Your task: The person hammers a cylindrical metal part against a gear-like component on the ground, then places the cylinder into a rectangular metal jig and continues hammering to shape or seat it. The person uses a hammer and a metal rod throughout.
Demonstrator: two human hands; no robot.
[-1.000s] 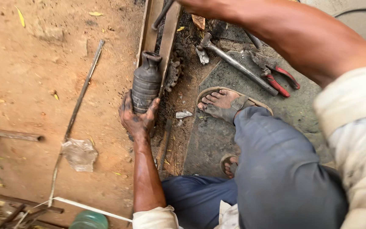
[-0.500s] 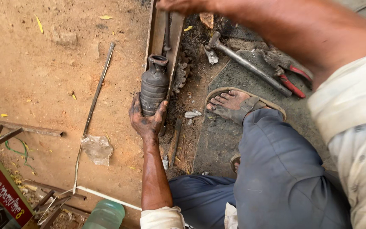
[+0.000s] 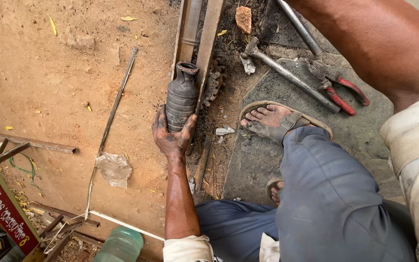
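Now grimy left hand [image 3: 173,137] grips ribbed, greasy rubber boot [image 3: 181,99] on metal shaft [image 3: 189,26].

At twelve o'clock a chunk of brick [image 3: 243,19] sits in the black grit. Over at two, red-handled pliers [image 3: 341,87] lie just beside a long steel hammer [image 3: 287,73]. My sandalled foot [image 3: 273,120] rests on the grey slab near three. At nine, a thin metal rod [image 3: 115,106] lies on the dirt, crumpled plastic [image 3: 114,168] below it. Green bottle [image 3: 120,246] at seven.
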